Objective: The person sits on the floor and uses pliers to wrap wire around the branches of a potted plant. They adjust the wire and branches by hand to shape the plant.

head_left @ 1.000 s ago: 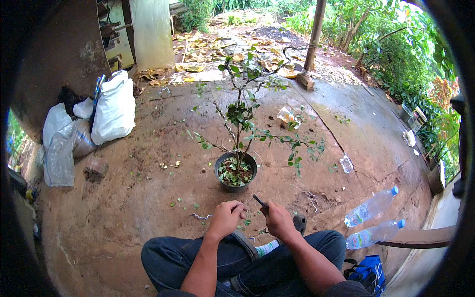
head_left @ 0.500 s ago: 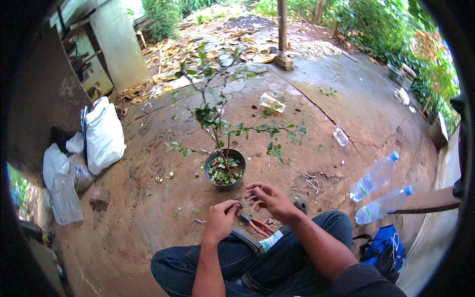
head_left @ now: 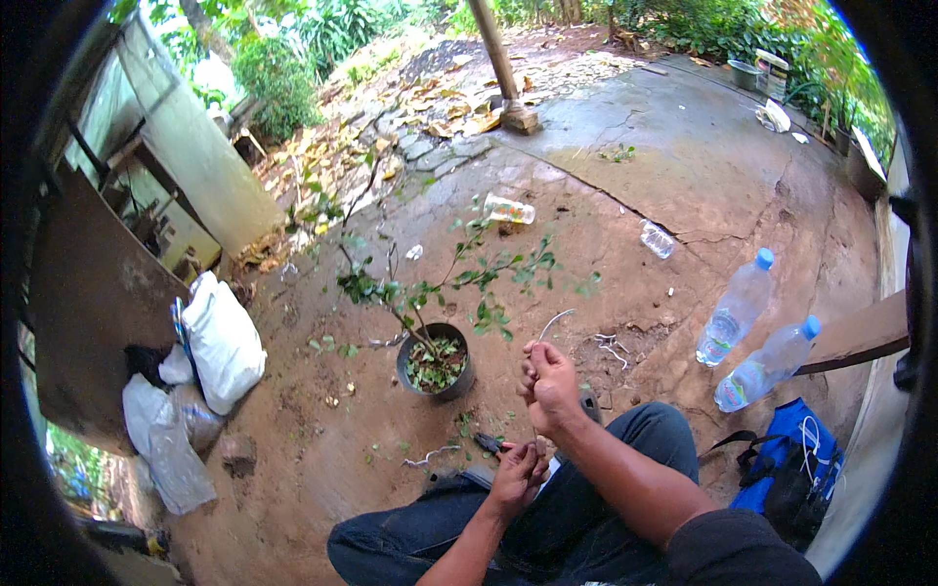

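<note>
Head view: a thin, silver-coloured metal wire (head_left: 554,320) is held between two bare hands.
The right hand (head_left: 549,383) pinches the wire, whose curved free end rises toward the far side; the left hand (head_left: 520,477), nearer and slightly to the left, has its fingers pressed together on the lower part. Just left of this hand lie the pliers with black metal head (head_left: 487,442). Farther left stands a round black plastic pot (head_left: 404,371) with a slender, small-leaved green plant (head_left: 391,293). On the right are two clear plastic bottles with blue caps (head_left: 735,308).
</note>
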`<state>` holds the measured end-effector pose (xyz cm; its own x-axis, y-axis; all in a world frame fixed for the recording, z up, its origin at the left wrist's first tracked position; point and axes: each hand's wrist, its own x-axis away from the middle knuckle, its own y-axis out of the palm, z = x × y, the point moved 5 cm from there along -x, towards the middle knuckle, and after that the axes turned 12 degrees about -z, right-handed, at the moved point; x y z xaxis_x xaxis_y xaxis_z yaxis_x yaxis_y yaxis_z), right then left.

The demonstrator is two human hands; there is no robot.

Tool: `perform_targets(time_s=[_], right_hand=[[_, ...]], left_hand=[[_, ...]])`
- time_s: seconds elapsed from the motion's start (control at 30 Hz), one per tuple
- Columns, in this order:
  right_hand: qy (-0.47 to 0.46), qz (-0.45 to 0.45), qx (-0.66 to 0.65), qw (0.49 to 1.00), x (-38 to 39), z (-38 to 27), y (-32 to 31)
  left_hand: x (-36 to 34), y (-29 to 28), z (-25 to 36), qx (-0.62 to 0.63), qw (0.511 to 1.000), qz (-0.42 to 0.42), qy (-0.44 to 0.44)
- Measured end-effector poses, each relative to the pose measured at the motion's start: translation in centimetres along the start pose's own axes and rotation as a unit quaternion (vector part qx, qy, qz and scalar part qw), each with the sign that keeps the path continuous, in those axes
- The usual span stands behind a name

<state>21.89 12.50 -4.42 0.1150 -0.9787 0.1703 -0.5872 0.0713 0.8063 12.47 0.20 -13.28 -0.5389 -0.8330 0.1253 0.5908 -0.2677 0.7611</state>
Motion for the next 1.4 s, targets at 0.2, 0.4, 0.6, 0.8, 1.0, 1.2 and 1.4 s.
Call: perform_targets(time_s=[0.2, 0.4, 0.6, 0.8, 1.0, 1.2, 1.4], right_hand=[[-0.015, -0.082, -0.048, 0.995, 0.2, -2.3, 1.7], [-0.048, -0.079, -0.131, 0.987, 1.1, -5.2, 2.4], [-0.038, -0.112, -0.142, 0.983, 1.6, -8.1, 2.8], [-0.019, -0.180, -0.149, 0.972, 1.9, -8.5, 4.3], [-0.071, -0.106, -0.037, 0.991, 1.2, -8.0, 4.6], [-0.077, -0.157, 0.315, 0.933, 1.4, -11.1, 7.4], [0.065, -0.322, 0.627, 0.707, -3.0, -4.8, 11.7]], left_hand=[[1.3, 1.2, 2.9, -0.175, 0.976, 0.124, -0.021], [2.3, 6.9, 3.9, -0.408, 0.905, 0.119, 0.026], [1.2, 8.9, 3.8, -0.465, 0.872, 0.151, 0.015], [-0.3, 6.8, 6.2, -0.452, 0.883, 0.126, 0.007], [-1.4, 5.2, 8.8, -0.447, 0.888, 0.095, -0.057], [-5.3, 0.4, 18.8, -0.532, 0.838, 0.087, 0.084], [-7.1, -6.1, 23.5, -0.389, 0.851, 0.212, 0.284]])
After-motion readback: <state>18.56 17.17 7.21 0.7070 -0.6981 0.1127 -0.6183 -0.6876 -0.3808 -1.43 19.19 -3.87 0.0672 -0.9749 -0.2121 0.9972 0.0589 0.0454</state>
